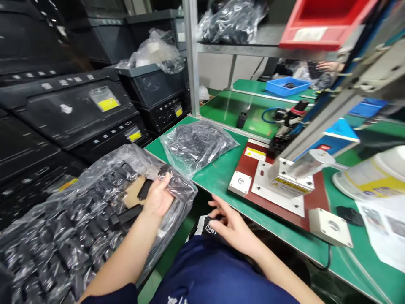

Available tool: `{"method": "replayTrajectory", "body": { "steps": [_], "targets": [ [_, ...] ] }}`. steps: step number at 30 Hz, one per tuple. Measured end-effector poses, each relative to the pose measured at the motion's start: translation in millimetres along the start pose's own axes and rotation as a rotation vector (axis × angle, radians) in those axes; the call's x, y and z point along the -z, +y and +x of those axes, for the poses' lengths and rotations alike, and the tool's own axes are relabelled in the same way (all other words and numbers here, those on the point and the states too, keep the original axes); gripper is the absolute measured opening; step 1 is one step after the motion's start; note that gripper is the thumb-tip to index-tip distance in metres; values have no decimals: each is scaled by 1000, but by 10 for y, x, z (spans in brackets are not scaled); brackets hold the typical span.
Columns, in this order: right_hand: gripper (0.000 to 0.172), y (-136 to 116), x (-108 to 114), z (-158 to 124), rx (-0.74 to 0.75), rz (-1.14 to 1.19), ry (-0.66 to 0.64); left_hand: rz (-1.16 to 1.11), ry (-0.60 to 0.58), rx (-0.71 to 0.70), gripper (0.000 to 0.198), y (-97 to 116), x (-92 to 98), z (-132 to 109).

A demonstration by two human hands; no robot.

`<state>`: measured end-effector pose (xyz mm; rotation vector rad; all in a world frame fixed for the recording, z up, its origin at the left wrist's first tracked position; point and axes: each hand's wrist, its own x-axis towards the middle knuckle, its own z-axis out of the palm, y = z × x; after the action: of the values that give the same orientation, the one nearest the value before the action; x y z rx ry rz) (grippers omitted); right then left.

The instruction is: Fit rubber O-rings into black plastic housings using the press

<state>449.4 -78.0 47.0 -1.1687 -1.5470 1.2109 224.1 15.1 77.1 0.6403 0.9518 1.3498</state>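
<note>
On the left, my left hand is closed, thumb up, around a small dark part; its exact kind is hard to make out. Beneath that hand, a large box lined with clear plastic film holds rows of black plastic parts and a patch of brown cardboard. My right hand hovers above my lap near the bench edge, fingers loosely apart, holding nothing. A clear bag of dark pieces lies on the green bench ahead of both hands.
To the right stands a press fixture on a red-brown base, with white button boxes. A white tub is beyond it. Black crates are stacked left. A metal post and a red bin rise above the bench.
</note>
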Motion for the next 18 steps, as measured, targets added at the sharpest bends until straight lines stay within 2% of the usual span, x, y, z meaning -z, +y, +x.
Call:
{"method": "replayTrajectory", "body": {
  "steps": [1, 2, 5, 7, 11, 15, 18],
  "targets": [
    [68, -37, -65, 93, -9, 112, 10, -99, -40, 30, 29, -92, -161, -63],
    [69, -57, -109, 174, -35, 201, 59, -178, -67, 65, 26, -173, -291, -125],
    [47, -45, -129, 303, -116, 341, 277, -341, -75, 197, 18, -335, -496, -260],
    [44, -19, -104, 296, -123, 403, 344, -410, -51, 324, 15, -384, -527, -294],
    [49, 22, -118, 213, -167, 517, 264, -502, -7, 509, 30, -407, -520, -311],
    [40, 59, -171, 158, -156, 457, 254, -595, 8, 569, 40, -400, -499, -342],
    [39, 51, -170, 113, -122, 337, 210, -627, 16, 558, 43, -376, -462, -341]
  ]
}}
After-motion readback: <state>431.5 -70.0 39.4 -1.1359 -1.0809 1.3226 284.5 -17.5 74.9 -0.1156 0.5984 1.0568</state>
